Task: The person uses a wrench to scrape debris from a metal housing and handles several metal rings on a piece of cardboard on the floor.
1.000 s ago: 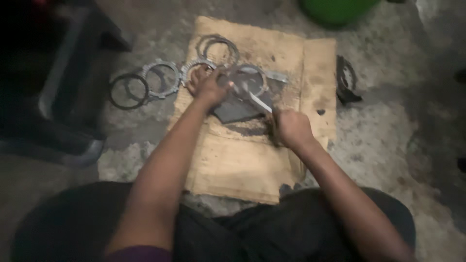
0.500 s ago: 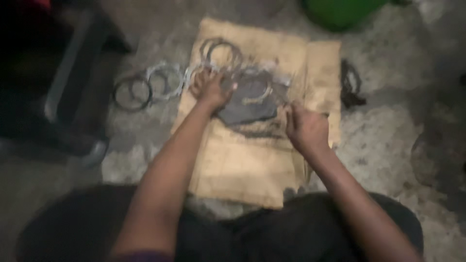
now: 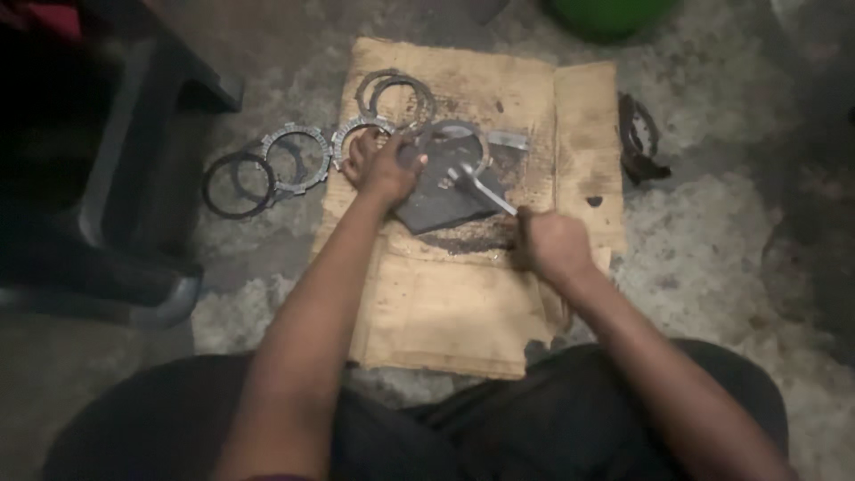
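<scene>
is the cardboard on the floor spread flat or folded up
Spread flat. The cardboard lies opened out on the concrete floor, a crease running down its right side, with rings and a dark plate resting on it.

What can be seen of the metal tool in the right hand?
The metal tool is a slim, silvery rod, likely steel, lying slanted over a dark flat part on the cardboard. The right hand closes around its lower end; its upper end meets a ring near the left hand. Its tip is unclear.
</scene>
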